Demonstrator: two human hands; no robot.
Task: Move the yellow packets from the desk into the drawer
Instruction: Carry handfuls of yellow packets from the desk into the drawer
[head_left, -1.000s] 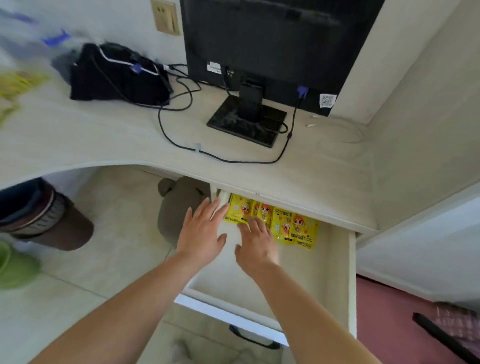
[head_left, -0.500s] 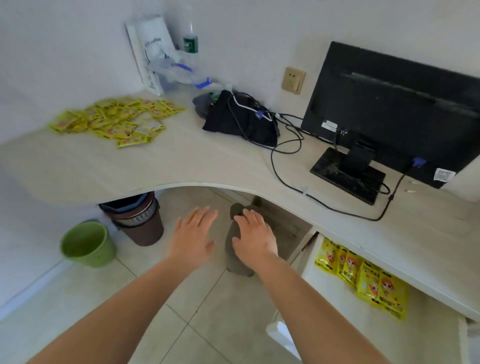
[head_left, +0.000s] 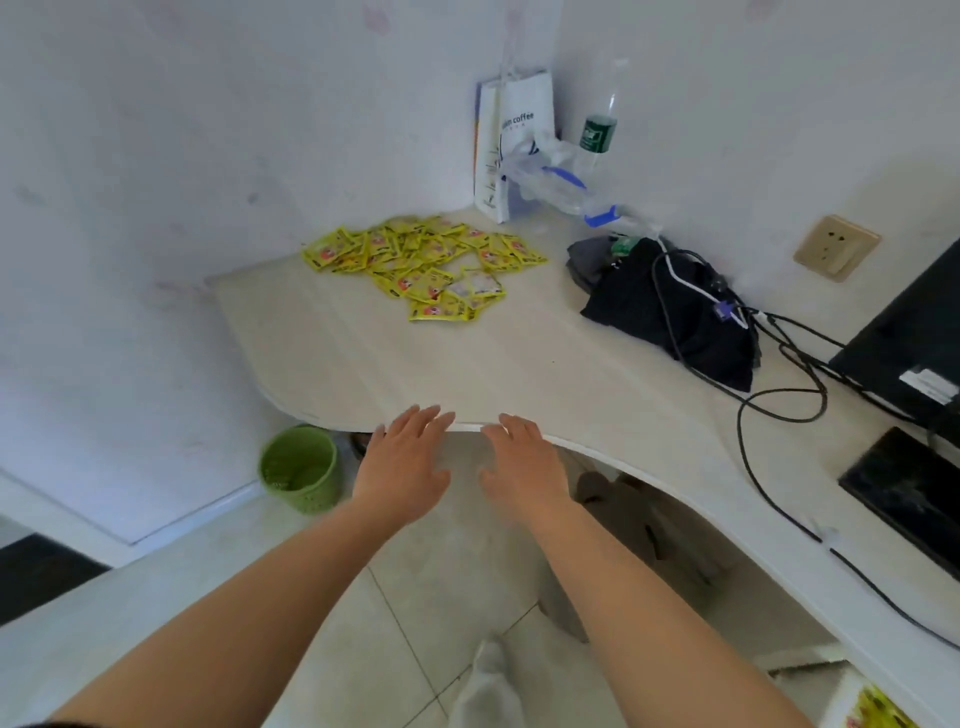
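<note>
Yellow printed foil packets (head_left: 423, 262) lie in a loose heap on the pale wood-grain curved desk (head_left: 467, 364), well ahead of both hands, slightly left of centre. Left hand (head_left: 402, 467) is flat, fingers spread, palm down, holding nothing, fingertips (head_left: 423, 415) at the desk's front edge. Right hand (head_left: 524, 465) just beside it, also spread and empty, fingertips at the same edge. Beyond the heap, a white paper coffee bag (head_left: 511, 140) stands in the wall corner, clear plastic bottle with green label (head_left: 597, 130) beside it. Ahead-right of the right hand: black fabric bundle (head_left: 670, 317) with cables, black monitor (head_left: 904, 353) further right. Left of the left hand, on the floor, a green plastic bin (head_left: 298, 467). Far right and behind the right hand, a white drawer corner (head_left: 841, 701) shows a few yellow packets inside.
</note>
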